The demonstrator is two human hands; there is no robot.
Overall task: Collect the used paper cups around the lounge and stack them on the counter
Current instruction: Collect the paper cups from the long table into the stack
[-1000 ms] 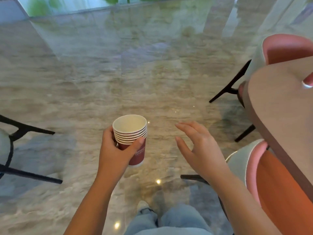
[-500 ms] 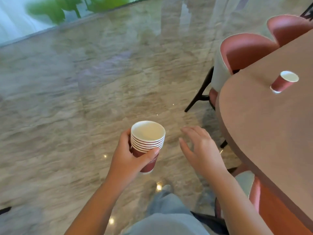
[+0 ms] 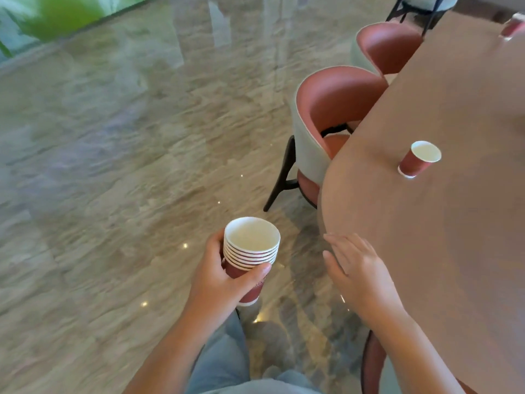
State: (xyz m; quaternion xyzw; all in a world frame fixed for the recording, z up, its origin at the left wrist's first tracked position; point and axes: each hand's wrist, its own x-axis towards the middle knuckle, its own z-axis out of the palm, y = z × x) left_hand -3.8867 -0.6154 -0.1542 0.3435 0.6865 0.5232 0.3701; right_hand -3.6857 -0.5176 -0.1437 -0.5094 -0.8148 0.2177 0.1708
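Floor (image 3: 113, 166): glossy, veined grey-beige stone, spreading out to the left of the table, with small light spots reflected in it.
Table (image 3: 454, 251): brown matte top with a rounded end, filling the right side of the view.
Chairs: two pink tub chairs with pale outer shells are pushed in at the table's left edge, the nearer one (image 3: 326, 109) partly under the top and the farther one (image 3: 389, 46) just beyond it.
Legs (image 3: 221, 359): light blue jeans, standing on the floor just left of the table's rounded end.
Left hand (image 3: 218, 282): off the table's left side, over the floor; its fingers and thumb are curled round the stack of cups.
Right hand (image 3: 358, 271): at the table's rounded end, fingers straight and close together, holding nothing; whether the fingertips touch the edge cannot be told.
Stack of cups (image 3: 251, 251): several red paper cups with white rims nested together, upright, mouth up, in the left hand, beside the table rather than on it.
Single cup (image 3: 417, 160): one red paper cup standing upright on the table, in from its left edge, well apart from both hands.
Far cup (image 3: 512, 27): another red cup on the table's far end, cut by the frame edge.
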